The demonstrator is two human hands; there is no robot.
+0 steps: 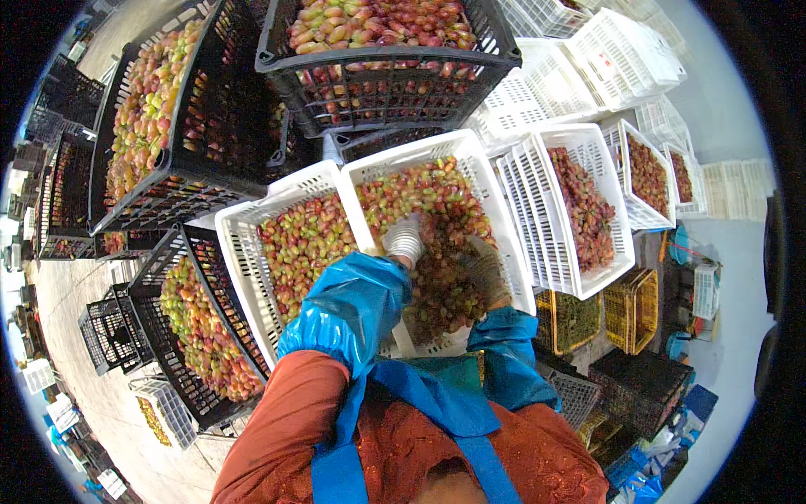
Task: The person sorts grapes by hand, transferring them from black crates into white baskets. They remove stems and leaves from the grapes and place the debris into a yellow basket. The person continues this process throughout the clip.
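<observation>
Both my hands reach into a white plastic crate [412, 150] full of loose red and green grapes [441, 189]. My left hand [405, 240], in a white glove, lies on the grapes near the crate's left wall, its fingertips hidden among them. My right hand [486, 274], in a dirty glove, touches the grapes by the right wall and is blurred; whether either hand grips any is not clear. Blue sleeve covers [352, 296] reach to both wrists. A second white crate [236, 252] with similar grapes adjoins on the left.
Black crates [390, 57] of grapes stand ahead, with more [214, 327] at the left. Stacked white crates [535, 214], the top one holding grape bunches [582, 208], are on the right. Yellow crates [631, 309] sit lower right. Concrete floor [82, 277] shows at left.
</observation>
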